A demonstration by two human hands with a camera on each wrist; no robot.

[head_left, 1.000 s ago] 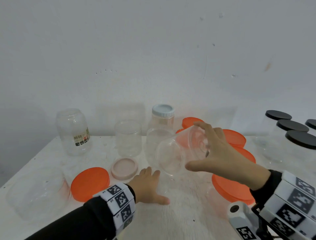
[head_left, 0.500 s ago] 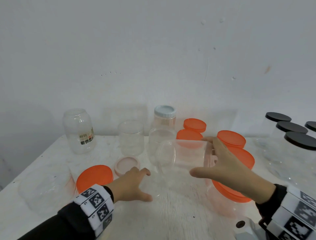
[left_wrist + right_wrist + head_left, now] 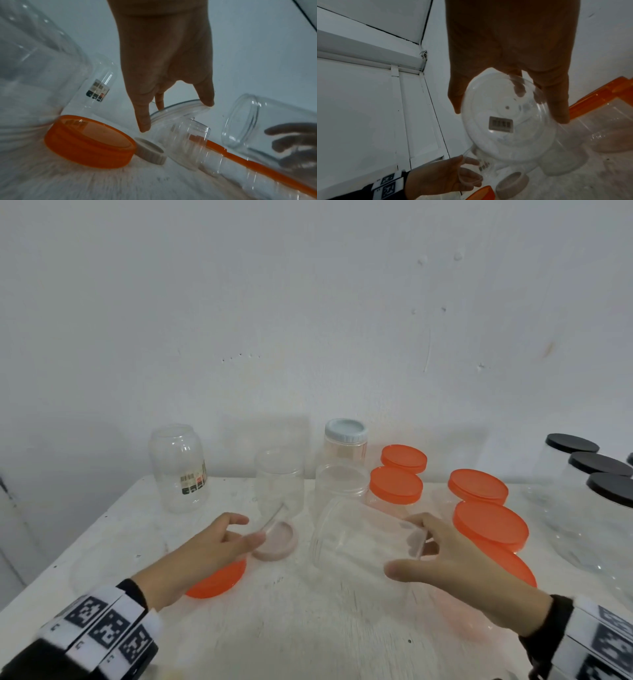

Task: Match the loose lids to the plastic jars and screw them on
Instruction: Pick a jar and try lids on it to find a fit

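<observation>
Since the earlier frame, left hand (image 3: 209,546) has lifted a clear lid (image 3: 178,111), pinch grip. Right hand (image 3: 445,563) grips tilted clear jar (image 3: 363,539) above counter (image 3: 308,628). Risk: cross-threading from tilt.

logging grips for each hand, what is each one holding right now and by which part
Right hand holds a clear jar on its side, grip around the base end. Left hand pinches a clear lid by its rim.

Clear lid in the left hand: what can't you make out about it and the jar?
Head view: clear lid is transparent, its outline mostly lost.
Right wrist: shows only the base of the jar; its neck threads are blurred in the other views.
Right wrist: label on the base is blurred, unreadable.
</observation>
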